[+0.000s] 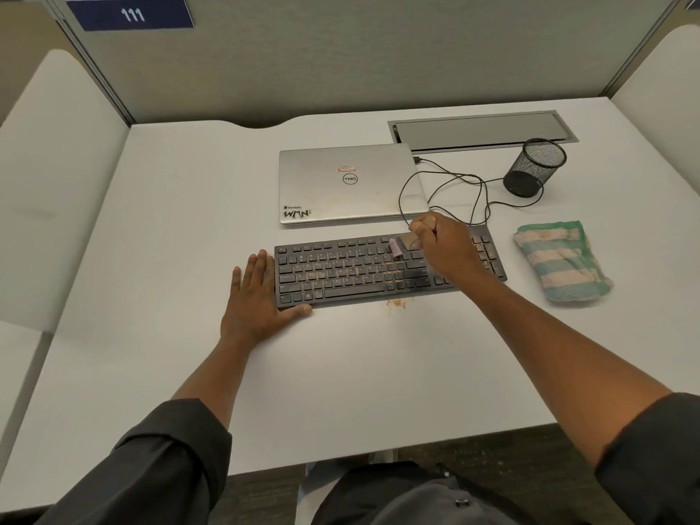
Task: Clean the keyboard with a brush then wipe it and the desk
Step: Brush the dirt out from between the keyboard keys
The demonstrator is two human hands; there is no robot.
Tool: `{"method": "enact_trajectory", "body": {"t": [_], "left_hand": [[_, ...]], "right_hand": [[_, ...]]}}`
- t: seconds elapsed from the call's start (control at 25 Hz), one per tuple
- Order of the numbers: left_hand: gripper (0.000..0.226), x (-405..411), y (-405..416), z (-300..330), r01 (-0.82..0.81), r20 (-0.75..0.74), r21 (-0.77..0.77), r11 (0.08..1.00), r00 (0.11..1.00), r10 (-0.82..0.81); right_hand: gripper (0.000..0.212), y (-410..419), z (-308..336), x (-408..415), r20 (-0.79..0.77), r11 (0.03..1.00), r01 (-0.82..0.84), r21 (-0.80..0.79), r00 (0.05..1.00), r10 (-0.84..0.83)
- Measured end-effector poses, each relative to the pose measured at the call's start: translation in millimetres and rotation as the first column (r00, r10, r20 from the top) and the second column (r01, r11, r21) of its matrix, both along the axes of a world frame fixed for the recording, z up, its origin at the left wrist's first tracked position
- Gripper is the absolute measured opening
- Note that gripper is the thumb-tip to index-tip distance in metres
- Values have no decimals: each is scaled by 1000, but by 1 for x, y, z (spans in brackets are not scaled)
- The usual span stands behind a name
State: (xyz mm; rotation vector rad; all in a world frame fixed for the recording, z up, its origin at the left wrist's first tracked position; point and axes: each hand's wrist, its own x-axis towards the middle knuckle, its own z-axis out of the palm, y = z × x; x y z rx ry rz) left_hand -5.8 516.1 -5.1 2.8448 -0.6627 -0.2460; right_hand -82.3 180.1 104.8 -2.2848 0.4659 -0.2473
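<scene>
The keyboard (386,269) lies in front of the closed laptop (350,183), its long axis running left to right across the desk (341,373). The right hand (441,244) is held over the keyboard's upper right part, and the brush (401,246) is gripped in its curled fingers, with the pale bristle end pointed left and down onto the upper key rows. The unswept keys, speckled with orange crumbs, lie to the left of and nearer than the brush, so the next strokes are judged to be drawn along the long axis toward that side.

The left hand (257,297) is laid flat at the keyboard's left end, fingers straight and close together, the thumb pressed against the near left corner; nothing is held in it, and the keyboard appears to be steadied by it.

A small patch of crumbs (396,304) is seen on the desk just in front of the keyboard. The folded cloth (562,261) is left untouched to the right of the keyboard, nearer the right hand, so the wiping step is judged not yet begun.
</scene>
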Motion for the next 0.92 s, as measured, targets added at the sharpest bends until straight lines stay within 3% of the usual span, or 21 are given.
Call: {"method": "enact_trajectory", "body": {"t": [0.2,0.36,0.56,0.72,0.92], "left_hand": [[134,0,0,1,-1,0,-5,1000,1000,1],[132,0,0,1,-1,10,-6,1000,1000,1],[132,0,0,0,-1,10,-8,1000,1000,1],[133,-1,-1,1,-2,8,-5,1000,1000,2],[133,-1,0,1,6,4,-7,1000,1000,-6]], "right_hand": [[29,-18,15,12,-50,974,115,-197,991,-127],[27,-15,16,20,-81,991,137,8,987,-136],[29,-19,20,17,-87,976,154,-152,982,-168],[27,-13,18,16,-115,995,97,-34,988,-100],[30,-14,17,8,-70,980,124,-158,988,-136]]}}
